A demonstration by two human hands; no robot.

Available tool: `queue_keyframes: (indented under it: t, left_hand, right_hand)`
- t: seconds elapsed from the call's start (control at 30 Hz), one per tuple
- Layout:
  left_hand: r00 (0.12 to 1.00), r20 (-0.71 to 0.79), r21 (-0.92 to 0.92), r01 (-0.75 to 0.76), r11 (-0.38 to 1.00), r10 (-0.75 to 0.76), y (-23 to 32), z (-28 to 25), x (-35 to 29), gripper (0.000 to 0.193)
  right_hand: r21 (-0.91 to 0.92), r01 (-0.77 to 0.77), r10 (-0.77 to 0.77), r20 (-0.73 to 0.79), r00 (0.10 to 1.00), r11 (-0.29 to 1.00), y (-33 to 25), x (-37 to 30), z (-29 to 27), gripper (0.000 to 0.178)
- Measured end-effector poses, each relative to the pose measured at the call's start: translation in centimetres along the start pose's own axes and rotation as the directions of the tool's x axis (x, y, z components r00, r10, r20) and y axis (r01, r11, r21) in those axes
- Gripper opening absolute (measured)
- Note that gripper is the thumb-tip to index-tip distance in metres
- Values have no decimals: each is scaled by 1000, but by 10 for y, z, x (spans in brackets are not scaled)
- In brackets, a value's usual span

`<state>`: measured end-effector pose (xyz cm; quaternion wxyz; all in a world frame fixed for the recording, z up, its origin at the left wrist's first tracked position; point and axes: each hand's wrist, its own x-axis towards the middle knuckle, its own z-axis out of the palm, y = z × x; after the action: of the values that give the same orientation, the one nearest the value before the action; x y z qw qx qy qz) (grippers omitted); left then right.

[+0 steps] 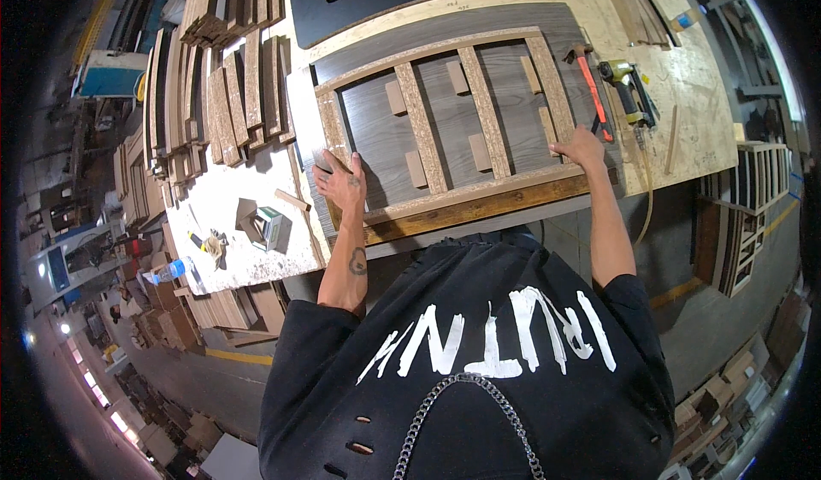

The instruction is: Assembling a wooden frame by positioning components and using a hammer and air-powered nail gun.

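A flat frame of particleboard strips (418,129) lies on a dark grey wood-grain panel (376,108), with several small wood blocks (457,78) beside the strips. My left hand (340,185) is at the near left corner of the frame. Between its thumb and fingers shows a small brownish wood piece, partly covered. At the near right corner, my right hand (583,151) grips the frame's right end strip, its thumb on the inner side and its other fingers partly hidden. A brown-stained edge (479,212) runs along the near side.
Right of the panel lie a hammer (590,86) with a red handle and a yellow-green nail gun (623,86) with a hose. Stacked wood strips (248,86) stand at left. Nearer are a small open box (268,226) and a plastic bottle (168,271). A black panel (342,20) lies beyond.
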<state>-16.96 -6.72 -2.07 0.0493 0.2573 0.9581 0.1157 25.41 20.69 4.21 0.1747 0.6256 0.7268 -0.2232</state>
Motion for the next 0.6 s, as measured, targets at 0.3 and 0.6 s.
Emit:
queue_keyframes:
  t: [0.3,0.6]
  left_hand:
    - [1000,-6,-21,-12,1000,12,-7,5,2,84]
    - [1000,-5,-24,-10,1000,10,-6,5,3,85]
  right_hand:
    - [10,-6,6,6,1000,1000,-1,-1,-1,83]
    - [6,2,-2,5,1000,1000,-2,-1,-2,84]
